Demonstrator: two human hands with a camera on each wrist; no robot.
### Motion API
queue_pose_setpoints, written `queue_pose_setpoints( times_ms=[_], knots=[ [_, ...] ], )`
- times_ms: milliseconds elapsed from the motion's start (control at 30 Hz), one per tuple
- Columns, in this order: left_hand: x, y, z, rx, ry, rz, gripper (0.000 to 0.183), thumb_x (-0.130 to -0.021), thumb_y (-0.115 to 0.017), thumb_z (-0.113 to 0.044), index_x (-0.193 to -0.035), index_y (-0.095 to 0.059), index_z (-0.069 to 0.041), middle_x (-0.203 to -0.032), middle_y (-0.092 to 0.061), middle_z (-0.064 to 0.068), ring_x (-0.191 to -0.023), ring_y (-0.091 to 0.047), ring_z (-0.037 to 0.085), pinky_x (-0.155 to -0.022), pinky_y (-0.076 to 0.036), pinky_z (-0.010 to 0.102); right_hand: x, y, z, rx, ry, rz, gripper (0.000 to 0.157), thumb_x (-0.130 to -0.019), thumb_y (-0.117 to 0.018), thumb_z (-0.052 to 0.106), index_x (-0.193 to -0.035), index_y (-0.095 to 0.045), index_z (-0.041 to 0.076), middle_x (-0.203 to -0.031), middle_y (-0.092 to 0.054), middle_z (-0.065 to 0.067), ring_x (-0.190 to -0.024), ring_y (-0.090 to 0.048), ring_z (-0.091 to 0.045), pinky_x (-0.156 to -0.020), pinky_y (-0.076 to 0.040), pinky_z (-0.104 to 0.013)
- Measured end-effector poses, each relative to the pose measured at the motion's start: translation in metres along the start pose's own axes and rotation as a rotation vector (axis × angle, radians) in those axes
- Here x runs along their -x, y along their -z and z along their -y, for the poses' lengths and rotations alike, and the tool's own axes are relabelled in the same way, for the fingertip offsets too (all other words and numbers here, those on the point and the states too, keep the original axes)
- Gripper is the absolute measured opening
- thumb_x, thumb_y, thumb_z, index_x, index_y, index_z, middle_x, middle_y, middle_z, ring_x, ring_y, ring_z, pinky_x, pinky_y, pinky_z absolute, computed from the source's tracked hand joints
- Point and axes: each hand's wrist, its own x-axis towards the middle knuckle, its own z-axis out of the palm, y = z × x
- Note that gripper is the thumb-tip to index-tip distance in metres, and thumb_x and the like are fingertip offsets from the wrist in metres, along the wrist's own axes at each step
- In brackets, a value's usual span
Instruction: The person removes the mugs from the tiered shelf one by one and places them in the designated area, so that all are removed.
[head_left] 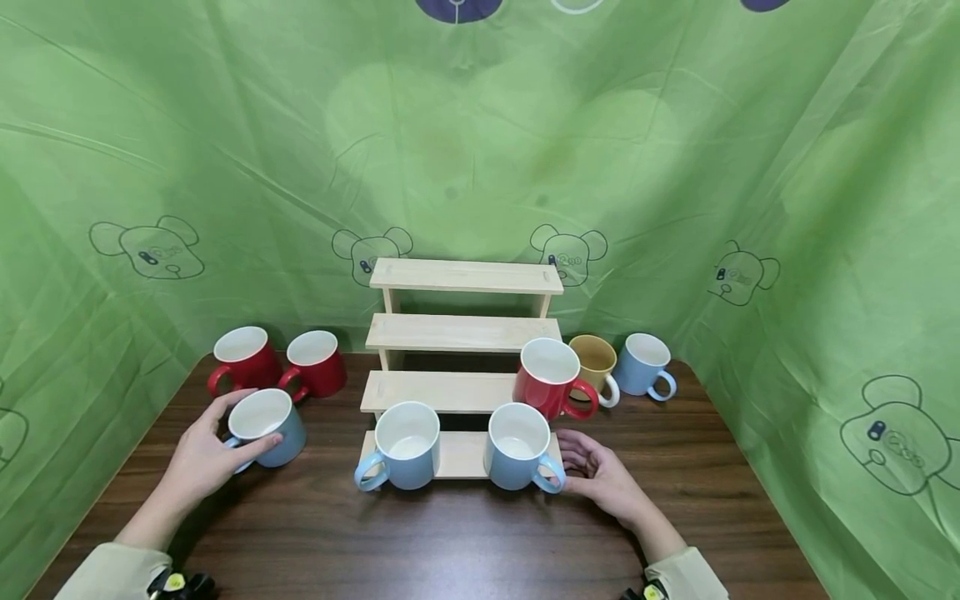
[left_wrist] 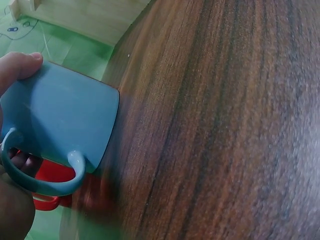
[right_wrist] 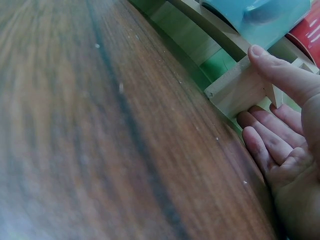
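Observation:
My left hand (head_left: 204, 457) holds a light blue mug (head_left: 279, 450) upright at the left. The thumb lies across its near side and the fingers reach round the back. In the left wrist view the mug's handle (left_wrist: 45, 189) points toward the palm, and its base is close to the tabletop. My right hand (head_left: 602, 477) is at the right end of the lowest step of a pale wooden stepped shelf (head_left: 462, 454). Its thumb is at the step's edge, with loosely bent fingers beside the support. Two light blue mugs (head_left: 407, 457) (head_left: 516, 457) stand on that step.
A red mug (head_left: 534, 392) stands on the second step's right end. Two red mugs (head_left: 258, 364) (head_left: 322, 372) stand behind the left hand. A yellow mug (head_left: 592, 354) and a light blue mug (head_left: 637, 372) are right of the shelf. Green cloth (head_left: 465, 150) surrounds the dark wooden table (head_left: 360, 542).

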Motion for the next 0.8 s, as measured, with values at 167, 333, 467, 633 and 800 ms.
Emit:
queue_pose_setpoints(
  times_ms=[167, 333, 467, 633, 800],
  knots=[
    [0.0, 0.0, 0.001, 0.006, 0.008, 0.015, 0.088, -0.08, -0.101, -0.027, -0.154, -0.055, -0.011, -0.133, -0.068, 0.016, -0.104, -0.051, -0.008, -0.082, -0.042, 0.027, 0.0, 0.0, 0.0, -0.001, 0.003, 0.006, 0.075, -0.097, -0.083, 0.007, -0.159, -0.043, -0.007, -0.149, -0.06, -0.029, -0.126, -0.069, -0.016, -0.106, -0.054, -0.024],
    [-0.003, 0.004, -0.003, -0.014, 0.003, 0.048, 0.093, -0.08, -0.101, -0.03, -0.156, -0.052, -0.009, -0.138, -0.065, 0.02, -0.109, -0.051, -0.002, -0.084, -0.04, 0.029, 0.0, 0.0, 0.0, -0.003, 0.01, 0.005, 0.076, -0.097, -0.084, 0.007, -0.159, -0.043, -0.008, -0.149, -0.06, -0.029, -0.126, -0.069, -0.016, -0.107, -0.054, -0.025],
    [-0.005, 0.009, -0.014, -0.009, -0.044, 0.022, 0.098, -0.081, -0.1, -0.032, -0.16, -0.047, -0.008, -0.149, -0.06, 0.023, -0.123, -0.052, -0.001, -0.092, -0.04, 0.021, 0.0, 0.0, 0.0, -0.001, 0.002, 0.006, 0.076, -0.097, -0.083, 0.007, -0.159, -0.042, -0.007, -0.149, -0.06, -0.029, -0.126, -0.069, -0.017, -0.106, -0.054, -0.025],
    [-0.008, 0.013, -0.035, -0.027, -0.13, -0.098, 0.095, -0.078, -0.102, -0.026, -0.159, -0.053, -0.015, -0.151, -0.06, 0.014, -0.129, -0.051, 0.001, -0.097, -0.034, 0.018, -0.001, 0.0, -0.001, 0.005, 0.001, 0.006, 0.075, -0.097, -0.083, 0.007, -0.159, -0.043, -0.006, -0.149, -0.061, -0.028, -0.126, -0.069, -0.017, -0.106, -0.054, -0.025],
    [-0.008, 0.009, -0.057, -0.004, -0.2, -0.179, 0.092, -0.072, -0.103, -0.014, -0.154, -0.061, -0.018, -0.145, -0.063, 0.01, -0.116, -0.046, -0.013, -0.091, -0.032, 0.012, 0.0, 0.0, 0.0, -0.002, 0.018, 0.006, 0.075, -0.097, -0.083, 0.006, -0.159, -0.043, -0.007, -0.149, -0.06, -0.03, -0.126, -0.069, -0.016, -0.106, -0.054, -0.025]
  ],
)
